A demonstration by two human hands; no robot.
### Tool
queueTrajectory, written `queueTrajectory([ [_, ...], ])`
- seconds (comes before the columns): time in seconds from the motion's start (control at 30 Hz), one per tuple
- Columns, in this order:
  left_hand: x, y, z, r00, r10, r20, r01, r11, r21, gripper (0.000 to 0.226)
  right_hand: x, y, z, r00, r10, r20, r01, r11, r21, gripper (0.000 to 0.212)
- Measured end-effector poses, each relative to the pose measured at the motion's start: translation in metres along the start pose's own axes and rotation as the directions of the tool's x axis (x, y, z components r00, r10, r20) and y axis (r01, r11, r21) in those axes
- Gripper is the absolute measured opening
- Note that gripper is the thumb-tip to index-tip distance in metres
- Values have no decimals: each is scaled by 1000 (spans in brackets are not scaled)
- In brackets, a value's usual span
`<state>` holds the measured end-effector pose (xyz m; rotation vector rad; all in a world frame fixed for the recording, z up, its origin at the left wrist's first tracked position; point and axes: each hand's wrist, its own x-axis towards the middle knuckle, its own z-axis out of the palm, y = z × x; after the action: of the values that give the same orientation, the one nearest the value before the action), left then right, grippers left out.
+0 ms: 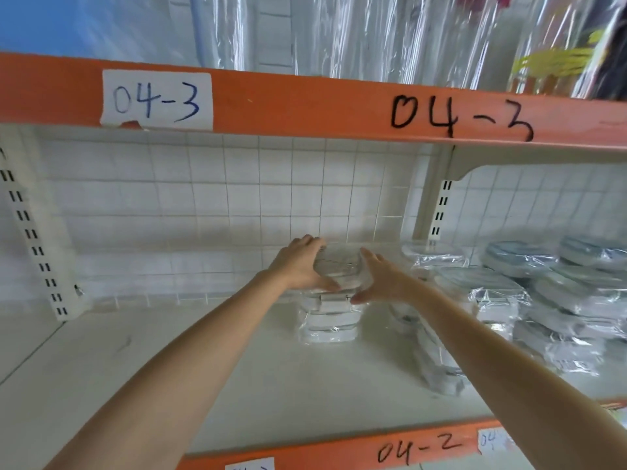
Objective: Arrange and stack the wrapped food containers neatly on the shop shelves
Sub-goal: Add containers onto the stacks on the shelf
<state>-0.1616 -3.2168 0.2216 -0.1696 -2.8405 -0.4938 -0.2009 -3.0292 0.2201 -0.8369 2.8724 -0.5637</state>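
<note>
A stack of clear, plastic-wrapped food containers (327, 325) stands in the middle of the white shelf (142, 368). On top of the stack sits the top container (339, 268). My left hand (298, 266) grips its left side, thumb along the front edge. My right hand (380, 281) presses against its right side, fingers straight and thumb low at the front. More wrapped containers (502, 293) lie to the right in loose, uneven piles, some round with blue-grey lids (515, 257).
An orange beam marked 04-3 (339, 106) runs overhead, and an orange front edge marked 04-2 (420, 447) lies below. A white wire grid backs the shelf. A slotted upright (437, 212) stands right of the stack. One container (441, 378) leans near the front right.
</note>
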Motion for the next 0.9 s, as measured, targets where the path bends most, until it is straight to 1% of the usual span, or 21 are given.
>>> queueTrajectory([
  [0.07, -2, -6, -1, 1000, 19, -16, -19, 1000, -14, 94, 1, -2, 4, 998, -17, -63, 19, 1000, 23, 112],
  [0.13, -1, -8, -4, 999, 37, -4, -37, 999, -30, 98, 4, -7, 6, 992, -52, -111, 57, 997, 47, 110],
  [0.23, 3, -4, -5, 998, 64, -14, -65, 997, -47, 98, 8, -11, 5, 991, -61, -118, 67, 996, 52, 106],
  [0.37, 5, 1, 2, 990, 97, -102, -113, 979, -169, 91, 6, -3, -1, 990, -15, -141, 16, 1000, 10, 99],
  [0.43, 0, -2, 7, 989, 98, -108, -116, 978, -176, 101, 3, 4, 0, 989, -10, -145, 11, 1000, 4, 97],
  [0.5, -7, -9, 11, 996, 56, -63, -67, 979, -190, 116, -1, 8, 2, 988, -14, -151, 21, 999, 43, 96],
  [0.57, -15, -21, 17, 1000, -9, -28, 1, 969, -247, 123, -3, 9, 6, 985, -23, -169, 42, 993, 111, 95],
  [0.7, -27, -32, 28, 993, -117, 34, 121, 941, -316, 123, -3, 9, 11, 980, -14, -197, 53, 979, 195, 93],
  [0.8, -26, -31, 31, 990, -129, 62, 143, 914, -381, 119, 1, 8, 12, 982, -2, -187, 43, 976, 214, 93],
  [0.9, -26, -32, 34, 988, -149, 49, 156, 899, -410, 120, 3, 9, 15, 985, 68, -158, -21, 958, 284, 104],
])
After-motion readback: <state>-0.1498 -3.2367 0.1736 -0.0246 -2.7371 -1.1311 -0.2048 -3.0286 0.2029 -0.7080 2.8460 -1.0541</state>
